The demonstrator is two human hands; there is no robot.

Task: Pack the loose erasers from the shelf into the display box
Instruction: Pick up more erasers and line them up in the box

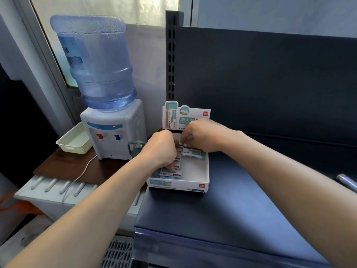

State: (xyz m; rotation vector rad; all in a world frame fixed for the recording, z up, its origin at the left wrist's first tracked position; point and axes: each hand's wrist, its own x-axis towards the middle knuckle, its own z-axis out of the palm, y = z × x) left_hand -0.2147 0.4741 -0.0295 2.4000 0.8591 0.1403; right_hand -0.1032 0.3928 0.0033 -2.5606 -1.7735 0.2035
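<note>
head: left hand [161, 149], right hand [204, 135] pinch erasers [192, 153] in display box [205, 171]

I judge this a small shop or stationery stockroom: a dark retail shelf [241, 200] with slotted upright [171, 64] and clear price rail [212, 246], a branded display box [195, 187], a water dispenser [114, 130] alongside.

The single head-worn wide-angle camera is looking forward and down, sitting close above the dark blue shelf [241, 200], facing its back panel [270, 84], and taking in the water dispenser [114, 130] at left.
</note>
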